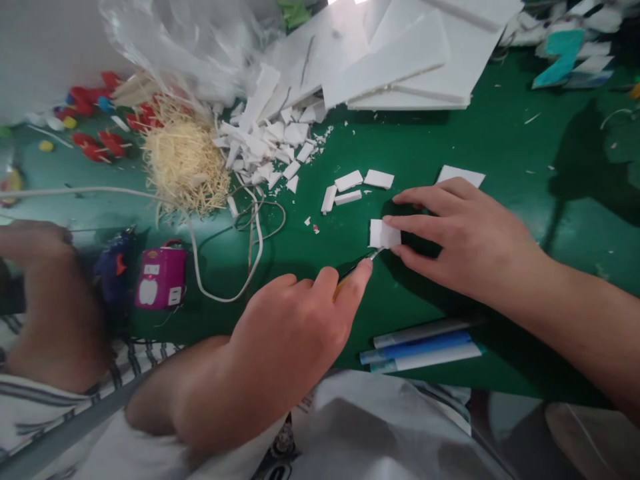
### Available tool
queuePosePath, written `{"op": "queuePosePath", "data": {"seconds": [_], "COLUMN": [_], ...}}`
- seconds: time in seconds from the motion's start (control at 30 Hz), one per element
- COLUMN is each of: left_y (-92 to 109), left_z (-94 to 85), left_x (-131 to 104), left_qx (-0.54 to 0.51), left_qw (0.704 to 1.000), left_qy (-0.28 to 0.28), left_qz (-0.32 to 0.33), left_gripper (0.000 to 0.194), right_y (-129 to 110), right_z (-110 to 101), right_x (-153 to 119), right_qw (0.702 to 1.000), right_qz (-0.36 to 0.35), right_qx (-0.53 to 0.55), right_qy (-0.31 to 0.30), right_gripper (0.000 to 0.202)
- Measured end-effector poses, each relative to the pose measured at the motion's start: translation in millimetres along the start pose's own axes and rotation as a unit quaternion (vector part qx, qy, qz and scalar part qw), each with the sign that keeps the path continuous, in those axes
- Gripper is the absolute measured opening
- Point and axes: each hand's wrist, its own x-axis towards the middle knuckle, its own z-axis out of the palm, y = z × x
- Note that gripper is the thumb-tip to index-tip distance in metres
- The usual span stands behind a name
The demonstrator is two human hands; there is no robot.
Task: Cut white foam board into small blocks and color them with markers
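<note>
- Table (525, 147), green, carries everything; crumbs are scattered on it, and grit under a small part could tilt it.
- White sheets (390, 63), stacked loosely at the far side; a knock could make the top ones slide.
- Plastic bag (185, 47), crumpled, beside the sheets.
- L hand (297, 320), closed around a thin tool; too much push b/c of a tight grip could make the tip skid toward the R thumb, v. near it.
- R hand (463, 230), fingers spread wide, tips on the small white piece; light contact could let the piece pivot, & fingers this close risk a nick.
- Straw heap (187, 160) and scrap pile (280, 137), side by side L of centre; good offcuts could get lost among the scraps.
- Magenta box (161, 277), near a co-worker's arm (57, 307); white cable (225, 300) loops R of it, & an elbow catching that loop could drag stuff.
- Pens (425, 348), three side by side near the edge; a forearm brush could roll them off.
- Thin tool (355, 267), prob. a craft knife, tip at the piece's near edge; blunt or angled, it could tear instead of cutting clean.
- White strips (379, 179), four, just beyond the piece; a sleeve or finger could scatter them.
- Small white piece (377, 233), flat on the table under R fingertips; brittle-looking, so pressing could dent or snap it.
</note>
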Motion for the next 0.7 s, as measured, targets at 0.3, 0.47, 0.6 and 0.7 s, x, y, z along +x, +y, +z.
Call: {"op": "queuePosePath", "data": {"seconds": [0.3, 0.47, 0.6, 0.7], "left_y": [1, 6, 7, 7], "left_z": [5.6, 7.4, 8.5, 9.0], "left_x": [-10, -12, -10, -7], "left_qx": [-0.002, 0.009, 0.018, 0.003], "left_qw": [0.999, 0.998, 0.997, 0.997], "left_qy": [-0.028, -0.046, -0.062, -0.079], "left_qz": [-0.031, -0.035, -0.032, -0.016], "left_gripper": [0.065, 0.072, 0.073, 0.071], "right_y": [4, 5, 5, 5], "right_z": [-1, -3, -6, -7], "right_x": [0, -1, 1, 4], "right_qw": [1.0, 1.0, 1.0, 1.0], "right_qz": [0.002, 0.005, 0.007, 0.002], "right_qx": [0.014, 0.016, 0.011, 0.014], "right_qy": [-0.014, -0.013, 0.001, 0.009], "right_gripper": [0.029, 0.028, 0.029, 0.029]}}
